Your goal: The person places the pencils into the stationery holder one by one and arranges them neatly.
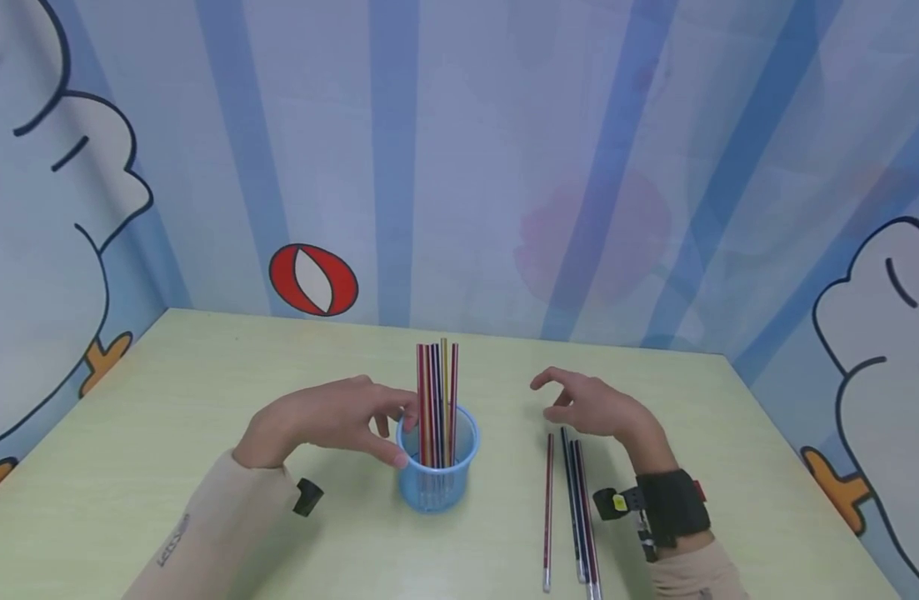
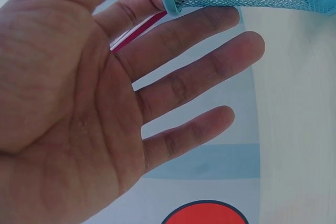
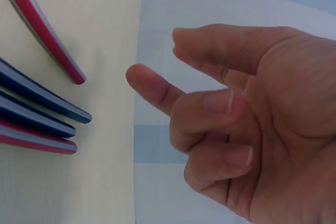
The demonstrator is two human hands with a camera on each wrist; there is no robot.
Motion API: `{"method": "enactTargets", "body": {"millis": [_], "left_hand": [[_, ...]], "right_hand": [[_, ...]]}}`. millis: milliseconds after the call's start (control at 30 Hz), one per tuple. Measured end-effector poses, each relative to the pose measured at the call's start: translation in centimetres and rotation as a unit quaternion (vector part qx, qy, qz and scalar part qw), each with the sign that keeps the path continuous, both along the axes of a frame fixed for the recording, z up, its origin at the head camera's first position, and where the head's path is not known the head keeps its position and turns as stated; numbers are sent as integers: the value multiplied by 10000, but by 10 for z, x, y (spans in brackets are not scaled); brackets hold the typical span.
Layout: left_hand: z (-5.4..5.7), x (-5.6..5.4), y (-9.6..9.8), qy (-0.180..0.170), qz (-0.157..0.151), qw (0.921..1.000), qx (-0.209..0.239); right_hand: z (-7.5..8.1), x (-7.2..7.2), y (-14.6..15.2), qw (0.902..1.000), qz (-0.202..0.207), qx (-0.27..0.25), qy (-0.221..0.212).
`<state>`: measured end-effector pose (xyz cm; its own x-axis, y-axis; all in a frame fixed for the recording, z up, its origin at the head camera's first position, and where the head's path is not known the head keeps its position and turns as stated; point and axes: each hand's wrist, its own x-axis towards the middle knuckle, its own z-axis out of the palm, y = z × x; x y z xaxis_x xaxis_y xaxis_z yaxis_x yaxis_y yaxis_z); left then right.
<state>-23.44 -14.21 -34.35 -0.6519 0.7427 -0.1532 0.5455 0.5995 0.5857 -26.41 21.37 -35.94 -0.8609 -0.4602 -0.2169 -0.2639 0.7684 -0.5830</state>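
Note:
A light blue mesh pencil cup [image 1: 435, 493] stands upright near the middle of the table, with several striped pencils [image 1: 429, 392] and a yellow one in it. My left hand [image 1: 332, 417] holds its left rim between thumb and index finger. In the left wrist view, the other three fingers [image 2: 194, 82] extend fairly straight beside the mesh. My right hand [image 1: 597, 406] hovers past the far ends of the loose pencils, holding nothing. Its thumb and index finger are apart, and other fingers curl loosely. A red pencil [image 1: 548, 517] lies alone, left of three dark blue and red pencils [image 1: 581, 508].
The pale wooden table [image 1: 204, 400] meets a blue striped backdrop [image 1: 466, 167] at its rear edge. Printed cartoon figures fill both side walls. A black wrist strap [image 1: 672, 504] with a small camera sits on the right forearm.

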Motion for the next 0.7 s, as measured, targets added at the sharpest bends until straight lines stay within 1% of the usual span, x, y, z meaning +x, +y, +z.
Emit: {"method": "enactTargets", "body": {"millis": [100,300,433,500,700], "left_hand": [[0,0,0,20,7,10000,-13],[1,0,0,6,21,10000,-5],[1,1,0,-1,39,10000,-13],[1,1,0,-33,70,10000,-29],[2,1,1,-79,130,9999,-71]], "right_hand": [[-4,0,-1,9998,-115,105,-78],[-8,0,-3,9982,-214,447,-340],[-12,0,-5,9969,-328,532,-475],[-16,0,-7,9967,-374,559,-452],[-22,4,-15,9953,-527,801,-111]]}}
